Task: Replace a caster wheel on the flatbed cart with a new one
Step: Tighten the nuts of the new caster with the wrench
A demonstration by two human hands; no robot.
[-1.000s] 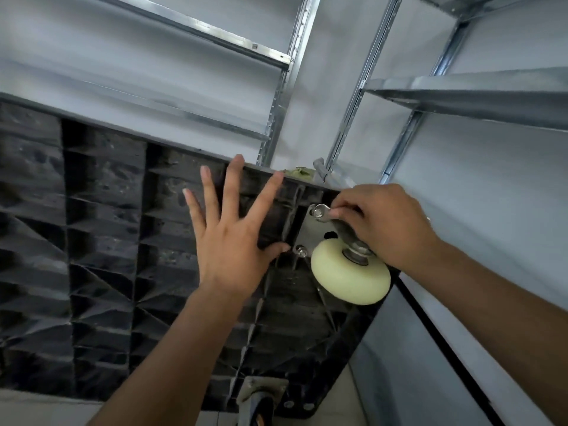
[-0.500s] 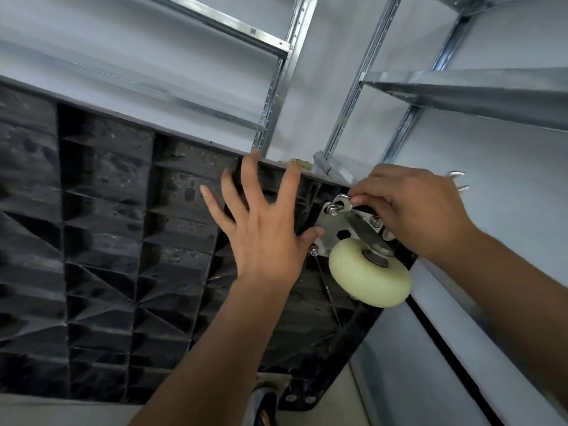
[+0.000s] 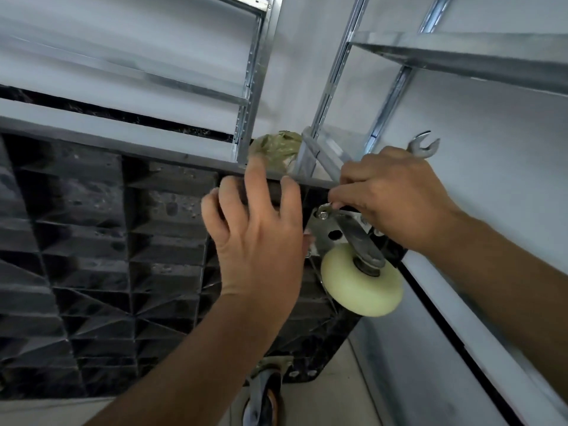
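The flatbed cart stands on edge, its black ribbed underside facing me. A cream caster wheel on a metal bracket sits at the cart's upper right corner. My left hand lies on the ribbed underside just left of the bracket, and its fingertips curl over the cart's top edge. My right hand grips a wrench whose open jaw sticks out past the knuckles. Its fingertips pinch a nut at the top of the bracket plate.
Metal shelving uprights and a shelf stand behind the cart against a white wall. A crumpled greenish plastic bag lies behind the cart's top edge. A second, dark caster shows at the bottom, above the pale floor.
My left hand has slid up and its fingers now curl over the cart's top edge. My right hand has moved up on the bracket, and the wrench jaw now shows behind it.
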